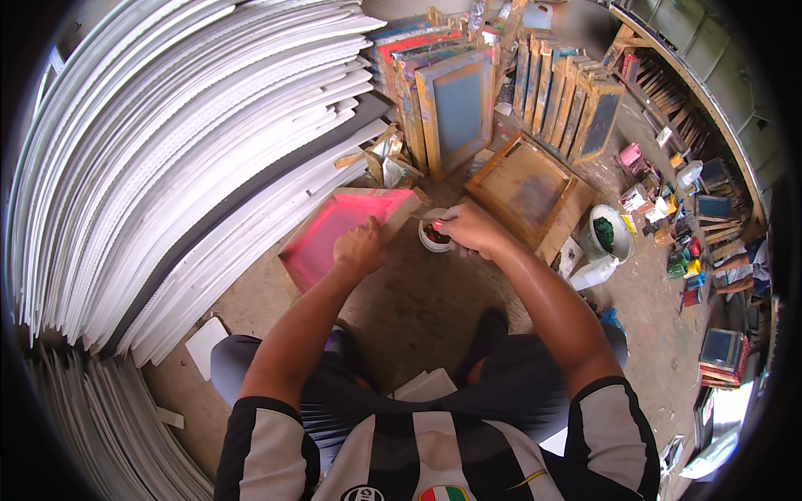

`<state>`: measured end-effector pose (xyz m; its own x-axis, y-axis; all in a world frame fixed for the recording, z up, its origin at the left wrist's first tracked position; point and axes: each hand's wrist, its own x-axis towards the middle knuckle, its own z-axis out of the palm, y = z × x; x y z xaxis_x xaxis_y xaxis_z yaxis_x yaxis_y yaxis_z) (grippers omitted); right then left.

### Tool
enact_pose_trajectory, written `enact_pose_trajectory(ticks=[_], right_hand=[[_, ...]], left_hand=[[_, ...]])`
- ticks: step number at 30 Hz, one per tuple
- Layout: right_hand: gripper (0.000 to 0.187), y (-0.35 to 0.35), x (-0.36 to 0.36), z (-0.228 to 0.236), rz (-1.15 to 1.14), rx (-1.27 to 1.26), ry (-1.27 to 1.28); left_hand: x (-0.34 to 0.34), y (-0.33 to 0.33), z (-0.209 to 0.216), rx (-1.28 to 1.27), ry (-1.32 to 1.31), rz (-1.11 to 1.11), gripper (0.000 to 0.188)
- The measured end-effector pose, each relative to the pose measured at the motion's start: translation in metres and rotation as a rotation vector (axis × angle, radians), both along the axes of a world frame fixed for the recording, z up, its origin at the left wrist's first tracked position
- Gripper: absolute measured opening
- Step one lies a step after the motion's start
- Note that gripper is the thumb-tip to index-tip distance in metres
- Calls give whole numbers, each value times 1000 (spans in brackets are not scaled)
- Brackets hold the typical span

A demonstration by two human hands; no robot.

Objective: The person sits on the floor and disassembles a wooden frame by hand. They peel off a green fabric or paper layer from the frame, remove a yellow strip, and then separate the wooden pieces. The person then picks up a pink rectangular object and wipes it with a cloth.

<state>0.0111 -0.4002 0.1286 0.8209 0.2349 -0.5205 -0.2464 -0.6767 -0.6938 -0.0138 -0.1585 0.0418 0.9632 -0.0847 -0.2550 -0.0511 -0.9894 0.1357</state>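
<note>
A silk-screen frame with pink-stained mesh and a wooden edge is tilted in front of me, left of centre. My left hand is on its right part, index finger stretched along the wood and the other fingers curled at the edge. To its right, a small white tub with dark contents sits on the floor. Over the tub's rim is my right hand, fingers pinched together. Something bright pink shows at its fingertips, too small to name.
White sheets are stacked high on the left. Used screen frames stand at the back, and another frame lies right of the tub. A bucket with green contents and a white bottle are farther right. A person's arms show at the far right.
</note>
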Motion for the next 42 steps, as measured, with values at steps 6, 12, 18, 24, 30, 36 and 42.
enact_pose_trajectory(ticks=[6, 12, 18, 24, 30, 36, 42], right_hand=[[21, -26, -6, -45, 315, -393, -703], [33, -14, -23, -39, 619, -720, -1010], [34, -37, 10, -40, -452, 516, 67], [18, -27, 1, -27, 95, -182, -280], [26, -11, -23, -22, 402, -222, -1058], [34, -20, -14, -9, -266, 72, -31], [34, -30, -34, -45, 416, -458, -1083]], left_hand=[[1, -10, -1, -41, 12, -61, 56], [1, -10, 1, -34, 56, -18, 56], [2, -5, -1, -59, -10, -30, 52], [4, -4, 1, -49, 36, -3, 50], [2, -6, 6, -45, 84, 13, 56], [4, 2, 9, -32, 50, 15, 57], [7, 0, 5, -35, 52, 18, 57]])
